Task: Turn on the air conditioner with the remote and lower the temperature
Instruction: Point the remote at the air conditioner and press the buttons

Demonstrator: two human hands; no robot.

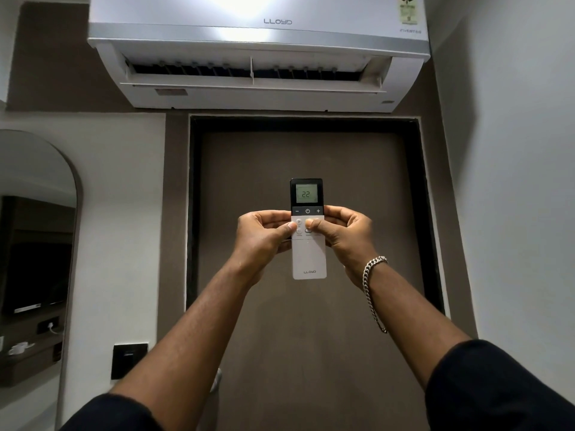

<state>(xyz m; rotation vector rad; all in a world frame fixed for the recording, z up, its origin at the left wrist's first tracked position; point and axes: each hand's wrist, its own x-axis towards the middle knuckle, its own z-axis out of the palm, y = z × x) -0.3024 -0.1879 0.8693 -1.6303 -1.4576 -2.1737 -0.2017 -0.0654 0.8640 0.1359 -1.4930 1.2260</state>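
Both hands, left hand [261, 234] and right hand [345, 234], clasp the Lloyd remote [308, 228] at mid-body; light, rigid, smooth plastic, best pinched by its edges, thumbs free for buttons.

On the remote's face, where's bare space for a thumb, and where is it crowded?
Both hands, left hand and right hand, grip the remote. Free: the black strip between the screen and the thumbs, holding minus, power and plus, and the plain white lower panel down to the logo. Crowded: the small buttons mid-remote, where both thumbs meet.
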